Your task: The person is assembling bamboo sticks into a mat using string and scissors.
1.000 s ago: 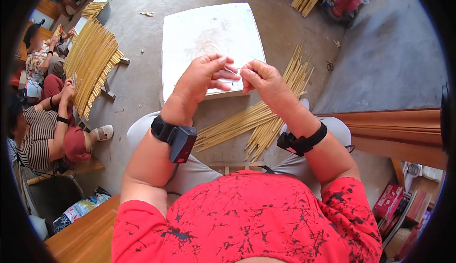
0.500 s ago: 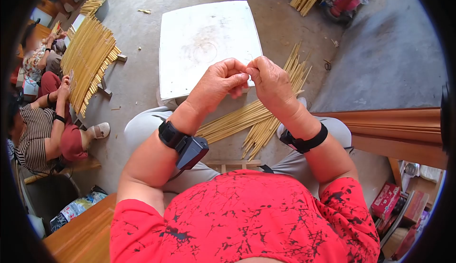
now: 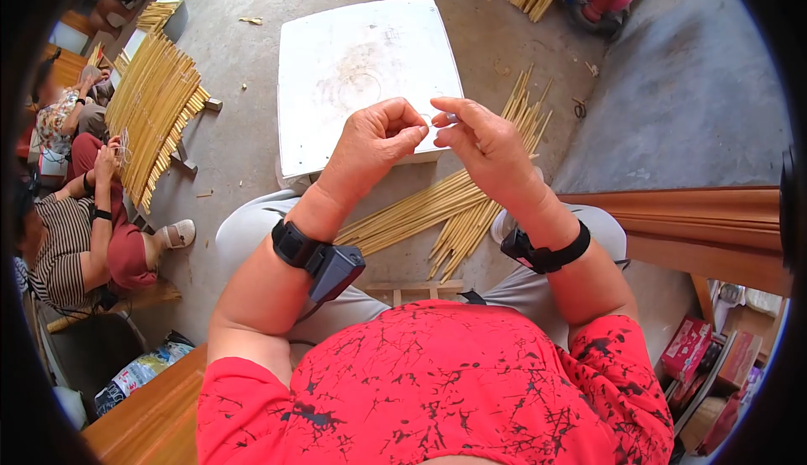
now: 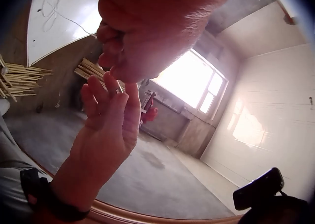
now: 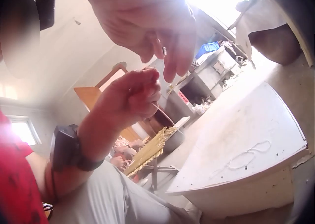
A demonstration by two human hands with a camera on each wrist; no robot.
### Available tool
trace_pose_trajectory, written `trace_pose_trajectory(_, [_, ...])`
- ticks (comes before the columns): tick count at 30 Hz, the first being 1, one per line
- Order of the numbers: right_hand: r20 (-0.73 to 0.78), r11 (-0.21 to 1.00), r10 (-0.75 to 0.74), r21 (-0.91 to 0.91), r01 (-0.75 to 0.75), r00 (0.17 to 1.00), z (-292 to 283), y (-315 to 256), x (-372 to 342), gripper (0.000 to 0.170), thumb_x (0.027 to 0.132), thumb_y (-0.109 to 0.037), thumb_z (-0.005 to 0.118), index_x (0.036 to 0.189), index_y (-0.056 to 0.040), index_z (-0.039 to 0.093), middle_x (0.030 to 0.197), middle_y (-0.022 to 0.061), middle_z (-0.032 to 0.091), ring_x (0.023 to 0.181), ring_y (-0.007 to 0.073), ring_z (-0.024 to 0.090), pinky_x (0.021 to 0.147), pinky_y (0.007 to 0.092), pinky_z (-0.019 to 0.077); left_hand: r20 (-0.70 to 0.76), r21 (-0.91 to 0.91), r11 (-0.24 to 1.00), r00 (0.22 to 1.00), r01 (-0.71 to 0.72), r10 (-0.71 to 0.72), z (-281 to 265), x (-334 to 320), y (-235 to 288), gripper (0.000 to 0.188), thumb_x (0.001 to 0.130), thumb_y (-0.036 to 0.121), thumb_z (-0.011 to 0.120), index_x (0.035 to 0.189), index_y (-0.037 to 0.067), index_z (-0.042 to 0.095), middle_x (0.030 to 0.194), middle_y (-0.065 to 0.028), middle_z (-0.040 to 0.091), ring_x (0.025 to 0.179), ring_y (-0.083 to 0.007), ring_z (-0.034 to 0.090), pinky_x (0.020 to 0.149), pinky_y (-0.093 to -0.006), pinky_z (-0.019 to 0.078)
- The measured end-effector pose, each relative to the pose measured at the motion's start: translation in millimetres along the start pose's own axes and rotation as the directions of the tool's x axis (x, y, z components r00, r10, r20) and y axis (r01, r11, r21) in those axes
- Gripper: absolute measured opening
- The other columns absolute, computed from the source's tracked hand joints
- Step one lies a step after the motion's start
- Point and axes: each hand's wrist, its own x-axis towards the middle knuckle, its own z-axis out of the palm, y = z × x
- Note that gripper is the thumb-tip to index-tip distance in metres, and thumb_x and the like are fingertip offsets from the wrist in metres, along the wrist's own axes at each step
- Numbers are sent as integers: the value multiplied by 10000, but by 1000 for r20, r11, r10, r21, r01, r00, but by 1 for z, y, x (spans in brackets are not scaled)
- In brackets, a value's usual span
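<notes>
Over the near edge of a white board (image 3: 370, 70), my two hands are close together. The left hand (image 3: 370, 141) pinches a thin white string (image 4: 78, 26) between thumb and index finger. That string trails from its fingertips down to the board, where it lies in a loose loop in the right wrist view. My right hand (image 3: 486, 150) faces it with fingers loosely bent and parted, nothing visible between thumb and fingertips. A small silver band (image 5: 165, 50) sits on one of its fingers. The string's end at the left fingertips is hidden.
Thin straw-coloured sticks (image 3: 412, 209) lie in crossed bundles on the floor between my knees and the board. To the left, two seated people work at a slatted mat (image 3: 155, 112) on a stand. A wooden ledge (image 3: 698, 230) runs along the right.
The hands came together at the fingertips, then parted slightly. The right hand's fingers have opened out, while the left fingers have moved from spread to a pinch.
</notes>
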Motion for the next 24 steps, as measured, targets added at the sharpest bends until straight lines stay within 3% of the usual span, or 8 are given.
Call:
trace_pose_trajectory(1, [14, 987, -127, -99, 128, 992, 1, 2, -1, 214, 857, -57, 542, 1065, -10, 561, 873, 146, 630, 761, 230, 643, 667, 300, 508, 6, 48, 999, 1000, 2, -2, -1, 0, -1, 66, 857, 96, 600, 839, 33, 606, 739, 12, 582, 645, -40, 489, 579, -169, 401])
trace_pose_trajectory(4, [9, 943, -245, -231, 241, 969, 5, 0, -2, 189, 805, -27, 572, 995, -22, 563, 854, 145, 616, 752, 268, 628, 633, 319, 502, 16, 120, 993, 1000, 15, -17, 2, -2, 2, 66, 856, 89, 600, 838, 25, 602, 750, 14, 580, 673, -45, 502, 607, -177, 419])
trace_pose_trajectory(10, [47, 890, -289, -355, 286, 956, 2, 6, -2, 55, 818, -60, 573, 848, -48, 528, 806, 107, 593, 716, 291, 594, 582, 352, 477, 58, 134, 991, 998, 30, -38, 2, -2, 4, 70, 861, 95, 594, 836, 30, 602, 746, 19, 572, 669, -37, 498, 595, -172, 407])
trace_pose_trajectory(17, [71, 853, -287, -434, 288, 955, 5, 5, 1, 114, 856, -113, 538, 779, -42, 493, 732, 127, 567, 677, 322, 568, 559, 379, 455, 45, 107, 993, 997, 58, -63, 1, -4, 7, 81, 862, 119, 607, 836, 42, 607, 738, 27, 567, 673, -27, 494, 586, -161, 396])
trace_pose_trajectory(20, [60, 920, -211, -324, 219, 976, 5, 7, 4, 134, 851, -132, 547, 772, -26, 525, 651, 122, 523, 609, 276, 560, 537, 355, 439, 19, 81, 997, 1000, 15, -16, -2, -4, 1, 67, 858, 115, 615, 854, 48, 617, 747, 29, 579, 672, -23, 494, 577, -157, 391])
trace_pose_trajectory(22, [135, 965, 254, 37, -261, 958, 3, 3, 6, 143, 868, -113, 560, 757, -23, 553, 600, 23, 493, 540, 114, 468, 469, 237, 341, 11, 118, 993, 1000, -5, 4, -3, -4, 0, 64, 854, 107, 618, 848, 44, 623, 754, 25, 593, 674, -27, 505, 579, -162, 401])
trace_pose_trajectory(23, [137, 965, 252, 37, -259, 958, 1, 1, 7, 143, 868, -113, 560, 757, -23, 553, 600, 23, 493, 540, 114, 468, 469, 237, 341, 6, 155, 988, 1000, -26, 25, -2, -4, -1, 62, 850, 99, 621, 842, 39, 630, 762, 20, 606, 675, -31, 516, 582, -167, 412])
trace_pose_trajectory(24, [189, 847, 352, 353, -398, 917, 0, -1, 8, 157, 850, -133, 590, 734, -27, 588, 575, 6, 476, 523, 87, 439, 466, 222, 332, 4, 155, 988, 1000, -27, 27, -1, -4, -4, 62, 850, 99, 621, 842, 39, 630, 762, 20, 606, 675, -31, 516, 582, -167, 412])
